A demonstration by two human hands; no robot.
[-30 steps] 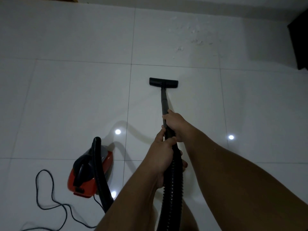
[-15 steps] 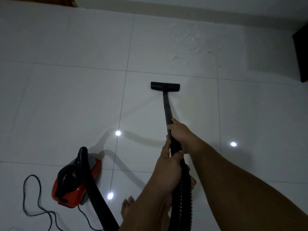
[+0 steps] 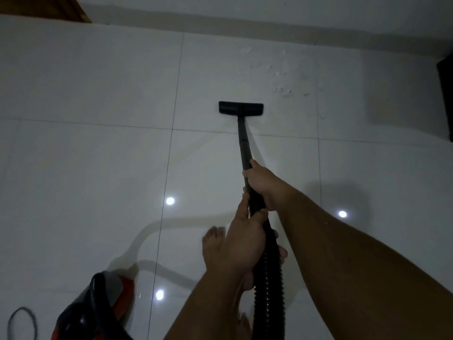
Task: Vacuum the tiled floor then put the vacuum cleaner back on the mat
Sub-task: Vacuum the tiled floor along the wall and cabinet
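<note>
I hold a black vacuum wand (image 3: 243, 141) with both hands. My right hand (image 3: 262, 181) grips the tube higher up, and my left hand (image 3: 245, 244) is closed around it just below, where the ribbed black hose (image 3: 268, 290) starts. The flat black floor nozzle (image 3: 241, 107) rests on the white tiled floor (image 3: 85, 168), just short of a patch of pale crumbs (image 3: 284, 79). The red and black vacuum body (image 3: 103, 307) sits at the bottom left. No mat is in view.
A dark power cord (image 3: 22, 322) loops at the bottom left corner. My bare foot (image 3: 212, 246) stands behind my left hand. A dark object (image 3: 446, 99) stands at the right edge, a wooden corner (image 3: 71, 8) at the top left, and a wall runs along the far side.
The nozzle has slid forward across a tile joint toward the crumbs. I have stepped forward: my foot has come into view and the vacuum body has dropped to the bottom left.
</note>
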